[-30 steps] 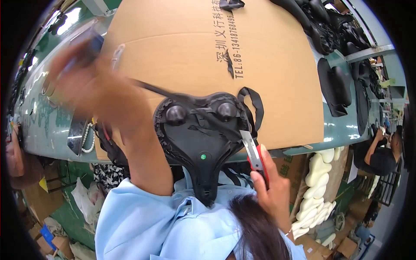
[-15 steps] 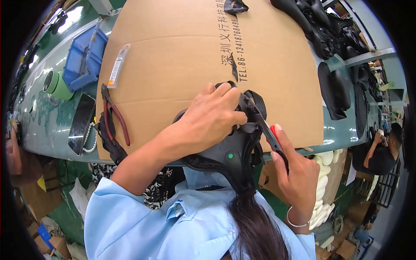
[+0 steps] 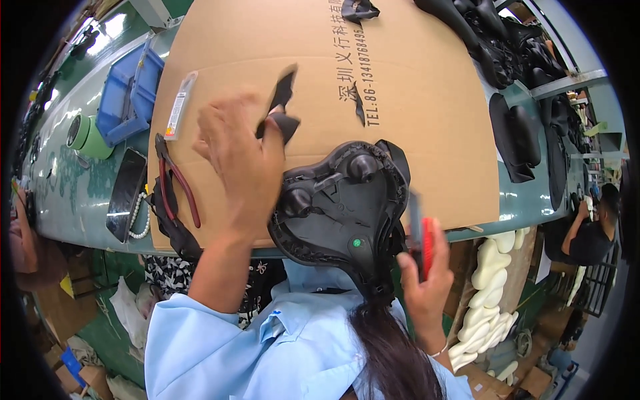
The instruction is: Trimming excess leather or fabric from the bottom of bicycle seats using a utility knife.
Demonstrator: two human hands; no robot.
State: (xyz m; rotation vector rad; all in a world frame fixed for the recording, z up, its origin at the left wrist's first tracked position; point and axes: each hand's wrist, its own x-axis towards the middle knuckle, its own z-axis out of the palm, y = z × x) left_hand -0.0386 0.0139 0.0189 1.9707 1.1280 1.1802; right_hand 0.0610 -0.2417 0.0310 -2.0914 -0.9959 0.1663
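Observation:
A black bicycle saddle (image 3: 327,230) lies upside down at the table's front edge, its hollow underside facing up and its narrow nose toward me. Blurred by motion, my left hand (image 3: 240,153) is over the cardboard, left of the saddle. A torn black scrap of cover material (image 3: 285,90) is caught at its thumb; the other fingers are smeared. My right hand (image 3: 427,280) grips a red-handled utility knife (image 3: 427,247), its blade end pointing away from me, just right of the saddle and apart from it.
Cardboard (image 3: 227,80) covers the table, with black scraps (image 3: 360,107) on it. At left are red-handled pliers (image 3: 175,177), a clear blade case (image 3: 180,107), a phone (image 3: 127,193), a blue bin (image 3: 130,93) and a green roll (image 3: 89,137). Black saddle covers (image 3: 513,140) lie right; a co-worker (image 3: 593,223) sits beyond.
My left hand has left the saddle and swung left with a black scrap. The knife has come off the saddle, drawn down toward me, baring the saddle's wide rear end.

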